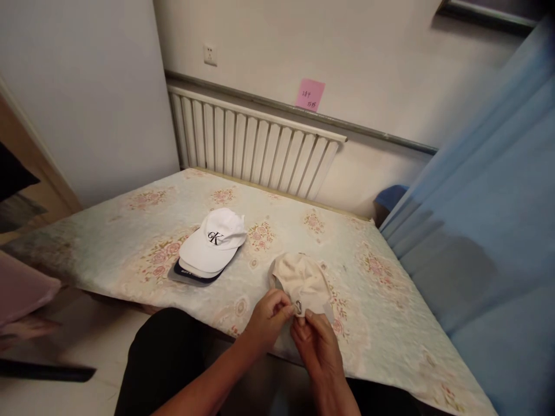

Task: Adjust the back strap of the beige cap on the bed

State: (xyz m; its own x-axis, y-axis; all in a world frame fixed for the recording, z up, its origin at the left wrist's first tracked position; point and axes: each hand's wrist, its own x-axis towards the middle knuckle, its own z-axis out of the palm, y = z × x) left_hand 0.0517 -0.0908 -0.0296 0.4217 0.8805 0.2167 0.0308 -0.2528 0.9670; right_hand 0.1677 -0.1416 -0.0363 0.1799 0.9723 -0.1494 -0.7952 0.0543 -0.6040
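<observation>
The beige cap lies on the surface near its front edge. The left hand and right hand both pinch the buckle at its back. A white cap sits nearby.

I see the left hand and right hand pinching the rear buckle of a beige cap on the floral surface; white cap sits left, on other caps.

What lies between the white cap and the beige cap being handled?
Nothing: in the head view, only bare floral tablecloth separates the white cap from the beige cap.
</observation>
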